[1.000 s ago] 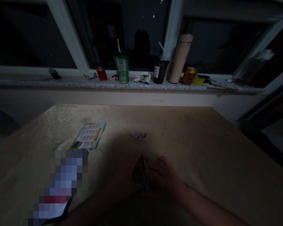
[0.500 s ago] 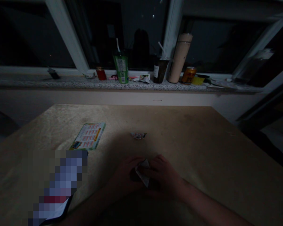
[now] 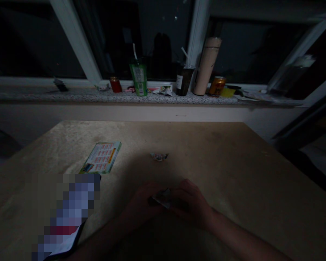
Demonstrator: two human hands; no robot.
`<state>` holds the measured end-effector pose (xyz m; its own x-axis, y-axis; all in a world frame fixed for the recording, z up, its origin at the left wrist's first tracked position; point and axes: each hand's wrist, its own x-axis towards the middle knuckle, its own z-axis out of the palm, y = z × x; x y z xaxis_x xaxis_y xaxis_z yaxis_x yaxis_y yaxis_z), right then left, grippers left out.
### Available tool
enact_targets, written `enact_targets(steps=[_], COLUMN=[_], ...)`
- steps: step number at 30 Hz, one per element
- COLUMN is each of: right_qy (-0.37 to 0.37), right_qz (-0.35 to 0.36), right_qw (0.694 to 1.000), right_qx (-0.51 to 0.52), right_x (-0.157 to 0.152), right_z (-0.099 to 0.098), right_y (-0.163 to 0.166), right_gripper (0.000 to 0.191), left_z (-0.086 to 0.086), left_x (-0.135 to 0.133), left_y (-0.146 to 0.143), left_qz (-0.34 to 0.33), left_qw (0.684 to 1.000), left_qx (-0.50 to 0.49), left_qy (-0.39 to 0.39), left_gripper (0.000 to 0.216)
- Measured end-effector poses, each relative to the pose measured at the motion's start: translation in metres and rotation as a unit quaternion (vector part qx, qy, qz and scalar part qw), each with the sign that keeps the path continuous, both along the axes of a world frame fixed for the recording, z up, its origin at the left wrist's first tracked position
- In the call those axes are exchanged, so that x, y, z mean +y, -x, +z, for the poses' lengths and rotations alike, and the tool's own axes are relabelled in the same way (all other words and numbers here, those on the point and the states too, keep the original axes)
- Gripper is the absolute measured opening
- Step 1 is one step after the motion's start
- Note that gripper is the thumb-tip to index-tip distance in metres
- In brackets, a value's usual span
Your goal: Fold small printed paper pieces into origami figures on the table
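A small piece of folded paper (image 3: pixel 163 198), pale and greyish, is pinched between my two hands low in the middle of the head view. My left hand (image 3: pixel 143 203) grips its left side, and my right hand (image 3: pixel 192 203) has its fingers closed on the right side. Dim light hides most of the fingertips. Just beyond the hands, a small printed paper shape (image 3: pixel 159 156) with pointed ends lies on the table (image 3: pixel 220 156), touched by neither hand.
Left of my hands lie a printed card stack (image 3: pixel 101 157) and a phone (image 3: pixel 67 243) with a blurred screen. Along the windowsill (image 3: pixel 84 95) stand a green cup (image 3: pixel 139 79), a dark cup (image 3: pixel 184 82), a tall pinkish flask (image 3: pixel 207 67), an orange can (image 3: pixel 217 87) and a red jar (image 3: pixel 115 85).
The folded paper has turned from nearly upright to lying flatter between the fingers. My right fingers have shifted with it. Objects on the table have stayed in place.
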<state>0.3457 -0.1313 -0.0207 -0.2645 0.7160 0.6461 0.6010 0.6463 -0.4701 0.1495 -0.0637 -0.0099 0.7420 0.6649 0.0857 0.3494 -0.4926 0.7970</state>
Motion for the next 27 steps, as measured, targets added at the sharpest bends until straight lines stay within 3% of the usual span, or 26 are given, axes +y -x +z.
enact_targets(steps=[4, 14, 21, 27], right_qy=[0.045, 0.017, 0.078, 0.182], right_qz=[-0.029, 0.010, 0.017, 0.002], right_qw=[0.998, 0.998, 0.988, 0.964], right_qx=[0.017, 0.053, 0.131, 0.194], right_x=[-0.0008, -0.0004, -0.0015, -0.0017], right_z=[-0.0001, -0.0005, 0.0016, 0.0043], right_y=[0.0012, 0.0029, 0.0071, 0.0082], right_gripper=[0.027, 0.016, 0.014, 0.014], left_z=[0.0059, 0.0056, 0.0056, 0.0044], left_x=[-0.0001, -0.0006, -0.0023, -0.0032], left_y=[-0.0016, -0.0030, -0.0040, -0.0037], left_qz=[-0.025, -0.045, -0.036, -0.005], left_qw=[1.000, 0.999, 0.999, 0.995], left_qx=[-0.001, 0.012, 0.035, 0.060], left_qy=[-0.005, -0.008, 0.021, 0.073], left_gripper=[0.010, 0.011, 0.016, 0.017])
